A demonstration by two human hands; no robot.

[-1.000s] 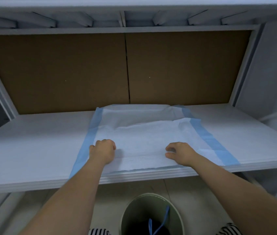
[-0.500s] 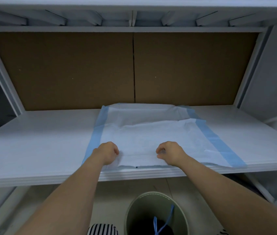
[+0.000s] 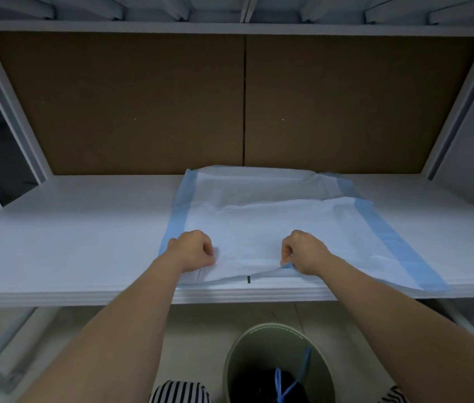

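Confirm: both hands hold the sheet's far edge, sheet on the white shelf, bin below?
No. The head view shows the left hand and right hand holding the sheet by its near edge, not the far one. White shelf and bin below: correct.

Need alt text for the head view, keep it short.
The left hand and right hand grip the near edge of a white, blue-bordered pad lying on a white shelf. A brown panel backs the shelf; a green bin stands on the floor below.

Open room over shelf (image 3: 70, 242) left of pad (image 3: 259, 225); back panel (image 3: 142, 112) blocks rear; upper shelf (image 3: 230, 26) caps height.
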